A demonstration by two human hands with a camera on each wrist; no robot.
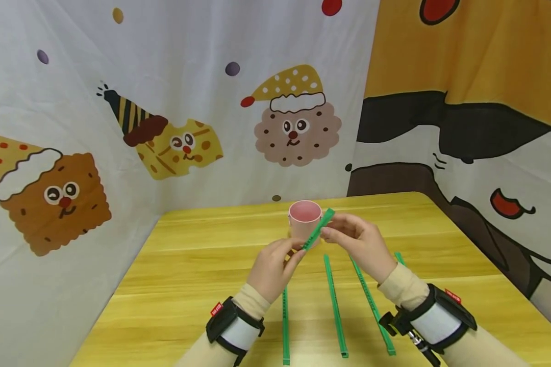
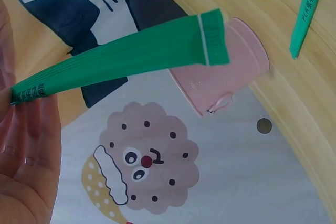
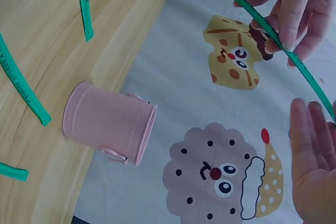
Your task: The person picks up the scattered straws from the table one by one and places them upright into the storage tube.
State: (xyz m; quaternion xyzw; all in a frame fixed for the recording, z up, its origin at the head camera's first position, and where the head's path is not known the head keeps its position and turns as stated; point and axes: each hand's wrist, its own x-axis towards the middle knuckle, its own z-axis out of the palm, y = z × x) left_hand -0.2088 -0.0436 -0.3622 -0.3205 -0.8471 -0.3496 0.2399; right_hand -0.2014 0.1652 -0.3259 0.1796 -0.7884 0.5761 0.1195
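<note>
Both hands hold one wrapped drinking straw (image 1: 319, 229) in a green sleeve with dark print, raised over the table. My left hand (image 1: 271, 267) pinches it between thumb and fingers at its lower part in the head view. My right hand (image 1: 362, 247) has its thumb and fingertips at the upper part. In the left wrist view a sealed, flat end of the straw (image 2: 157, 45) sticks out toward the camera. The right wrist view shows the left hand (image 3: 299, 9) pinching the straw (image 3: 257, 17), and the right hand's fingers (image 3: 310, 140) by one end.
Behind the hands stands a pink pail (image 1: 305, 219) with small side handles. Several more green wrapped straws (image 1: 335, 306) lie lengthwise on the wood-grain table (image 1: 165, 285), nearer the person. A curtain printed with cartoon figures (image 1: 298, 127) hangs behind the table.
</note>
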